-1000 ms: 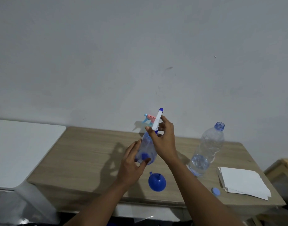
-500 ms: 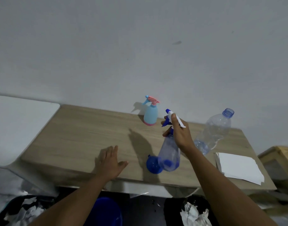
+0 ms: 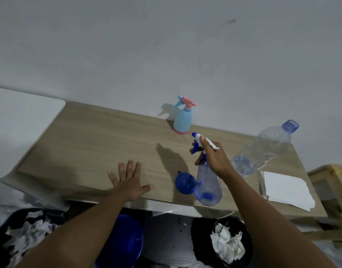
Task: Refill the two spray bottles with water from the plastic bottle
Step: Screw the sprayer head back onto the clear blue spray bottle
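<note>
My right hand grips the neck and blue-white trigger head of a clear spray bottle, held near the table's front edge. My left hand lies flat and open on the wooden table, holding nothing. A light-blue spray bottle with a pink trigger stands at the back by the wall. An uncapped clear plastic bottle with a little water in it stands to the right. A blue funnel lies on the table just left of the held bottle.
White paper sheets lie at the table's right front. Below the table are a blue bucket, a black bin with crumpled paper and another bin of paper scraps. A wooden crate sits at the right.
My left hand let go of the clear spray bottle and settled flat on the table. My right hand brought the bottle down and right, near the front edge. The view tilted downward.
</note>
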